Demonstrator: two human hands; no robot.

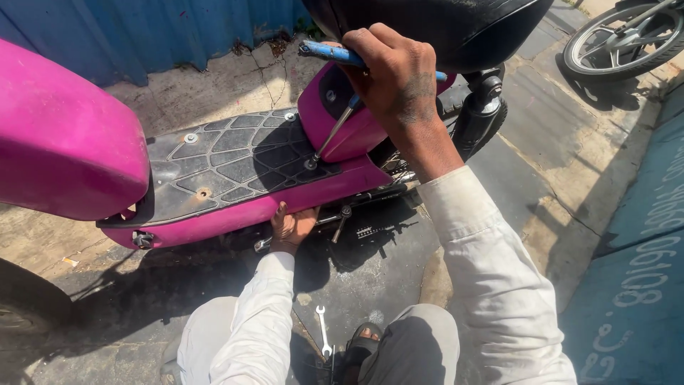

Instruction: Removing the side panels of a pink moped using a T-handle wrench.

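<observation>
A magenta scooter [64, 142] stands across the view, with a black ribbed footboard [235, 157] in the middle. My right hand [395, 75] grips the blue handle of a T-handle wrench [331, 132], whose shaft runs down to a bolt at the rear edge of the footboard. My left hand [291, 227] reaches under the magenta lower edge of the footboard, fingers pressed against the underside; what it holds is hidden in shadow. Both arms wear pale long sleeves.
A small spanner [323, 329] lies on the ground between my knees, near my sandalled foot [363, 342]. The black seat [442, 28] hangs above my right hand. Another two-wheeler's wheel [627, 36] stands top right. A blue corrugated wall [142, 36] runs behind.
</observation>
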